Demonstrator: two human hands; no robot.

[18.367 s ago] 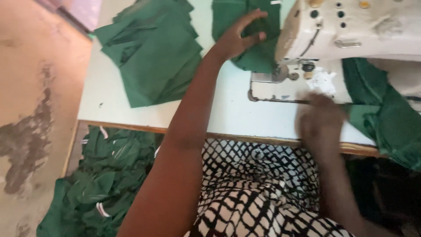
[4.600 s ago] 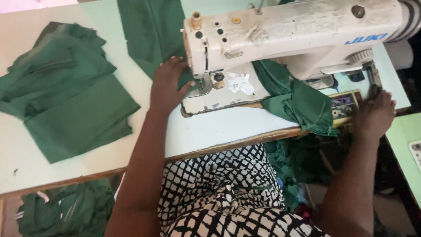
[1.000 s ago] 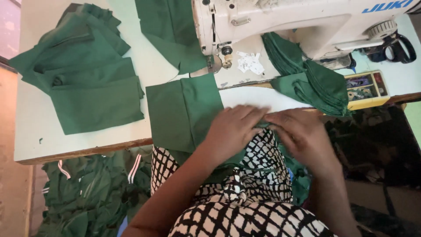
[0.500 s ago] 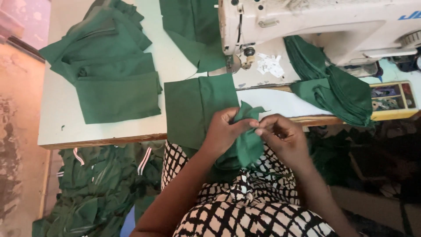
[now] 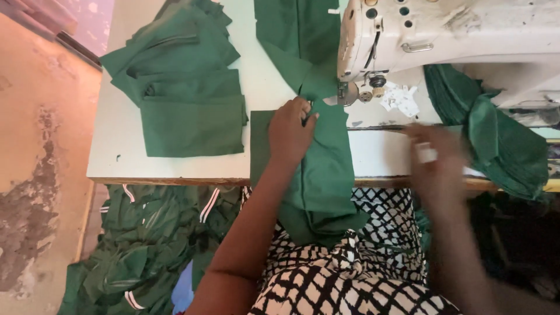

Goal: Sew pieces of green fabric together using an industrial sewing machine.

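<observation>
A green fabric piece [image 5: 326, 175] lies from the sewing machine [image 5: 455, 41] needle area over the table's front edge onto my lap. My left hand [image 5: 290, 131] presses on its upper part, fingers pinching the cloth close to the presser foot [image 5: 344, 93]. My right hand [image 5: 437, 166] is blurred in motion to the right, above the table edge, and seems to hold a small white object; I cannot tell what it is.
A stack of folded green pieces [image 5: 181, 93] lies on the pale table [image 5: 116, 151] at the left. More green cloth [image 5: 297, 41] runs behind the needle, and a bunch [image 5: 501, 140] hangs at the right. A heap of green garments [image 5: 146, 245] lies on the floor.
Both hands were folding the green piece over my lap. Now the left hand has pushed it up to the presser foot and the right hand has swung away to the right.
</observation>
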